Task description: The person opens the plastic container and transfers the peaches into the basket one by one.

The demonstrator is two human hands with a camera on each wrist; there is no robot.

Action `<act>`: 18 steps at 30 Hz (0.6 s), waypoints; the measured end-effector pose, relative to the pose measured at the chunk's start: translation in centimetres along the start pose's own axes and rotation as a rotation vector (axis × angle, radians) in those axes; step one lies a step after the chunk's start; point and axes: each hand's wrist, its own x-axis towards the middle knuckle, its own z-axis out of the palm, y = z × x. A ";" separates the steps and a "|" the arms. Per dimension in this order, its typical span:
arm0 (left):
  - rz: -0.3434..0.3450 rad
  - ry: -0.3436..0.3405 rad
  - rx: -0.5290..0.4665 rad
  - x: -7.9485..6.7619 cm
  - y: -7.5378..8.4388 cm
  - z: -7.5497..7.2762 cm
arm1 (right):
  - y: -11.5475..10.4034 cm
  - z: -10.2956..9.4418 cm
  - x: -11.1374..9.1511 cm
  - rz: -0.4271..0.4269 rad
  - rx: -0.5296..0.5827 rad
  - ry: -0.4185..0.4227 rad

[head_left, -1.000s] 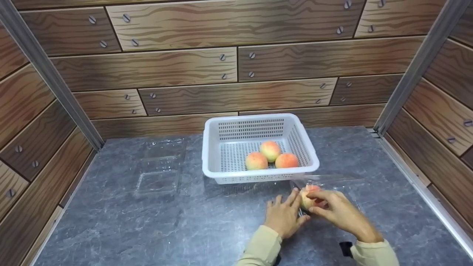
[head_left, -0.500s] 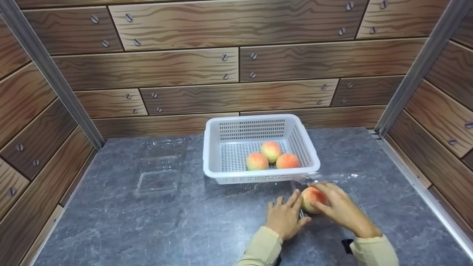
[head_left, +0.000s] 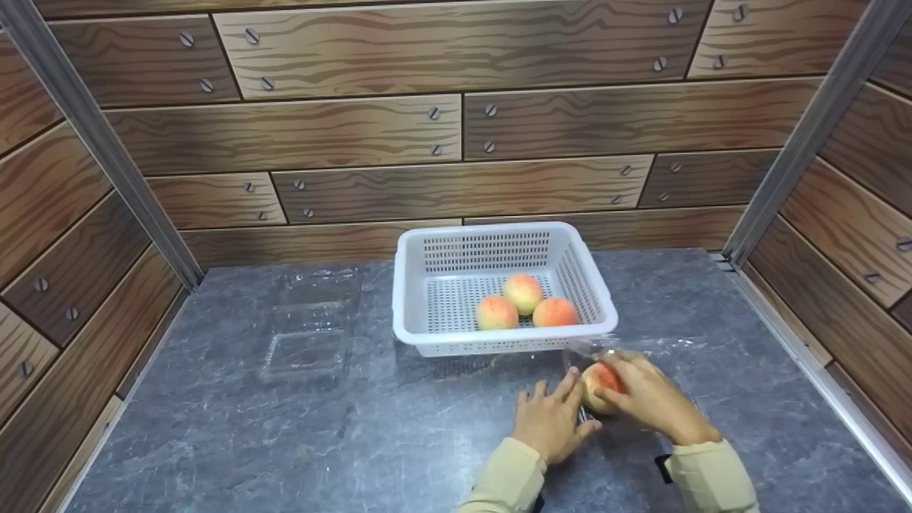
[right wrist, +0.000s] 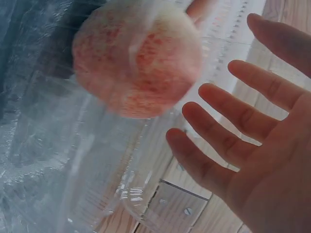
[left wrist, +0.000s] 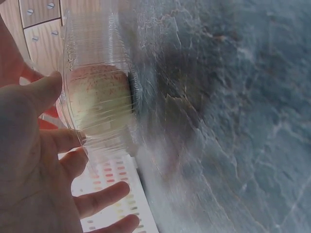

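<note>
A red and yellow peach (head_left: 598,390) sits in a transparent plastic container (left wrist: 95,41) with ribbed walls, close in front of the basket. My left hand (head_left: 550,426) is at the container's left side, fingers spread and mostly straight, with fingertips right at its rim in the left wrist view. Over the peach's right side lies my right hand (head_left: 652,400) in the head view. The right wrist view shows that hand's fingers (right wrist: 243,116) spread and loosely extended, with a gap between them and the peach.
A white perforated basket (head_left: 456,338) stands at the back middle with three peaches (head_left: 496,313) in it. Another transparent plastic container (head_left: 306,350) lies on the grey table at the left. Wood-patterned walls (head_left: 356,128) enclose the table at the back and sides.
One second ago my right fingertips were gathered on the peach; since then they have spread and drawn back, baring more of it. My left hand has barely moved.
</note>
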 end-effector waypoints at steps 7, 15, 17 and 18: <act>-0.005 0.002 -0.001 0.0 0.1 0.1 | 0.9 1.1 0.5 0.007 -0.017 -0.063; -0.010 0.015 -0.012 0.0 0.0 0.2 | 1.4 2.0 0.7 -0.021 -0.039 -0.065; -0.009 0.014 -0.010 0.0 0.0 0.3 | 1.5 2.2 0.8 -0.016 -0.038 -0.084; -0.008 0.015 -0.010 0.0 0.1 0.3 | 1.6 2.3 0.9 -0.007 -0.033 -0.097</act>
